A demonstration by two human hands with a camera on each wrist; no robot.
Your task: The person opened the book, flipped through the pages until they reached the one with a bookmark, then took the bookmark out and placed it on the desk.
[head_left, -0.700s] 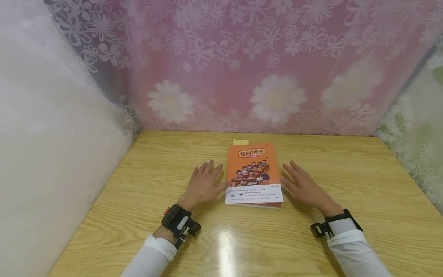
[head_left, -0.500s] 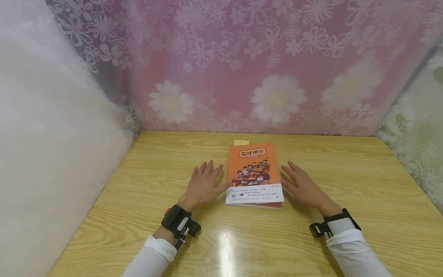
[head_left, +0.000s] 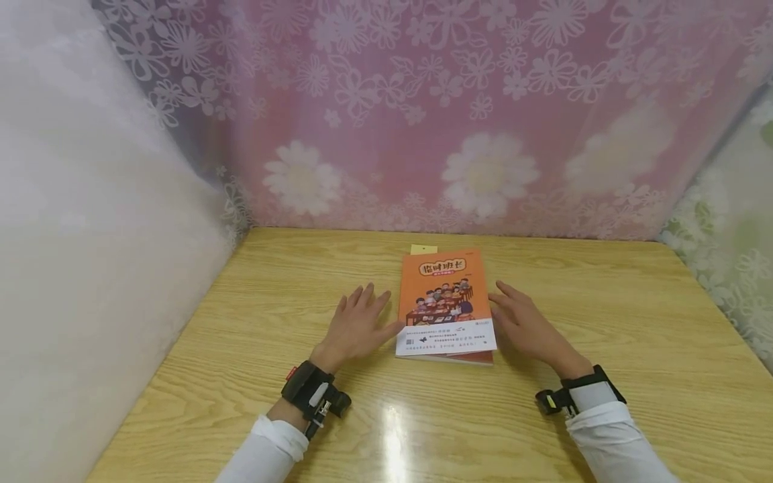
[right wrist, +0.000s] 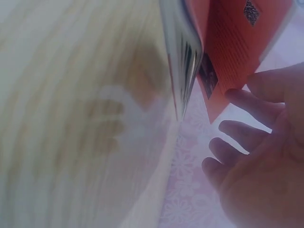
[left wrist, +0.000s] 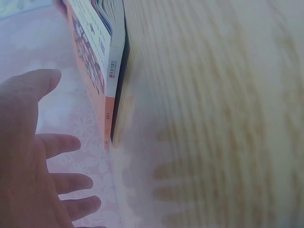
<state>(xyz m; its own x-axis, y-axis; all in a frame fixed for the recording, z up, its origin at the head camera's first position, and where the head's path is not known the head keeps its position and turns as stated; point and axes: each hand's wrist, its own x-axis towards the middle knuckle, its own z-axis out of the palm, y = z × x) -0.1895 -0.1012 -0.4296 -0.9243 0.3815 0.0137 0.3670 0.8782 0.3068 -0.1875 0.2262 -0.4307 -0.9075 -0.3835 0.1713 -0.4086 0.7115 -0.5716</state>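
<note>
Fingers relaxed and spread with no grip showing, a right hand (head_left: 531,330) is at the right edge of an orange book (head_left: 441,285), fingertips by its raised front cover (right wrist: 230,47) (whether they touch it, one cannot tell). The left hand (head_left: 356,332), its fingers splayed and grasping nothing, is beside the spine (left wrist: 115,57), thumb foremost. The book lies between the two, long axis running from near to far; the right hand appears the nearer, on the side where the cover stands apart from the pages (right wrist: 178,52). A white band (head_left: 447,337) crosses the near end and a yellow tab (head_left: 424,249) pokes out at the far end, on a wood-grain table (head_left: 229,335).
</note>
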